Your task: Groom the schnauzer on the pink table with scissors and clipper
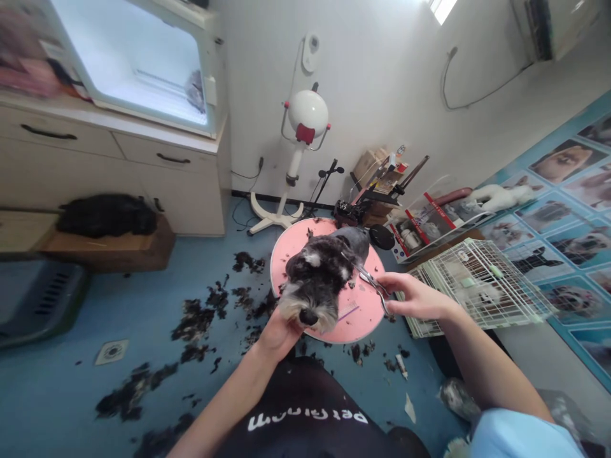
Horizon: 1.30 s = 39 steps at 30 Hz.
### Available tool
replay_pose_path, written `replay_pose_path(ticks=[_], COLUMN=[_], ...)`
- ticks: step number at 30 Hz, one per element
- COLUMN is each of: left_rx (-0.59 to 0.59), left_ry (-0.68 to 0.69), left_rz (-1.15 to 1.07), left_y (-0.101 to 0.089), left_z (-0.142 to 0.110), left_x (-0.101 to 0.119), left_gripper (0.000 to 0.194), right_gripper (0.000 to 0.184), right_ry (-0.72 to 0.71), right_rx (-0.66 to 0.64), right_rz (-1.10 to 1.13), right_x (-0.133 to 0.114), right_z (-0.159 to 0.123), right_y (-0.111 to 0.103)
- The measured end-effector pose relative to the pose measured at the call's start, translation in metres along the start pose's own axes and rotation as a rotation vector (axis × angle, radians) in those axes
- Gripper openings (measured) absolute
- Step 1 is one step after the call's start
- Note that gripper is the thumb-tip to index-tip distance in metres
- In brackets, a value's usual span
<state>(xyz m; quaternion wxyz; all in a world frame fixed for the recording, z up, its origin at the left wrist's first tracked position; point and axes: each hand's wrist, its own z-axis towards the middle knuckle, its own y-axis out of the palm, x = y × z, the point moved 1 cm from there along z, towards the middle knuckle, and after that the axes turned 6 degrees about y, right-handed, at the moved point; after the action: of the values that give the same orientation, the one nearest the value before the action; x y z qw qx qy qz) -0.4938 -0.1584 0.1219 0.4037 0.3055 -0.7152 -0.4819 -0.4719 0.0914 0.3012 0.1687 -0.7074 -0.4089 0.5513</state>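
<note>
A black and grey dog (317, 270) with a pale muzzle is on a round pink grooming table (370, 321), its head towards me. My left hand (280, 336) cups the muzzle from below, its fingers partly hidden by the beard fur. In my right hand (415, 296) is a pair of grooming scissors (370, 280), thumb and fingers at the handle rings. Their blades point left, close to the side of the dog's head and neck. A purple comb (347, 312) lies on the tabletop by the dog's chin, among small tufts of cut hair.
Dark clumps of hair (193, 318) litter the blue floor. Behind the table stands a white dryer (308, 111) on a wheeled stand. To the right are a wire cage (477, 286) with a white animal and a shelf rack (422, 229). A cabinet (191, 184) stands left.
</note>
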Motion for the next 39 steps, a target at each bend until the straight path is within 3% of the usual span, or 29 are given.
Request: replay_pose_path(ticks=[7,13,18,25,31,35,39], left_rx=[-0.047,-0.043,-0.062,-0.028,-0.029,-0.029,-0.023], left_ry=[-0.001,0.001,0.010,0.019,0.006,-0.022,-0.041], left_rz=[-0.047,-0.065,-0.050,-0.019,-0.055,-0.084,-0.092], left_y=[-0.003,-0.001,-0.002,-0.006,-0.013,-0.019,-0.024], left_z=[0.001,0.001,0.001,0.002,0.005,0.006,0.006], left_x=[-0.002,-0.001,-0.001,-0.002,-0.001,0.002,0.007], left_gripper=[0.035,0.028,0.024,0.026,0.028,0.027,0.031], right_gripper=[0.037,0.035,0.035,0.036,0.032,0.024,0.029], right_ry=[0.043,0.083,0.089,0.080,0.076,0.064,-0.034], right_rx=[-0.082,-0.171,-0.257,-0.257,-0.178,-0.132,-0.022], right_rz=[-0.071,-0.065,-0.140,-0.114,-0.077,0.066,0.092], right_x=[-0.013,-0.031,-0.038,-0.044,-0.025,-0.001,0.017], right_z=[0.006,0.015,0.021,0.024,0.026,0.027,0.028], right_y=[-0.026,-0.042,-0.048,-0.048,-0.034,-0.009,0.023])
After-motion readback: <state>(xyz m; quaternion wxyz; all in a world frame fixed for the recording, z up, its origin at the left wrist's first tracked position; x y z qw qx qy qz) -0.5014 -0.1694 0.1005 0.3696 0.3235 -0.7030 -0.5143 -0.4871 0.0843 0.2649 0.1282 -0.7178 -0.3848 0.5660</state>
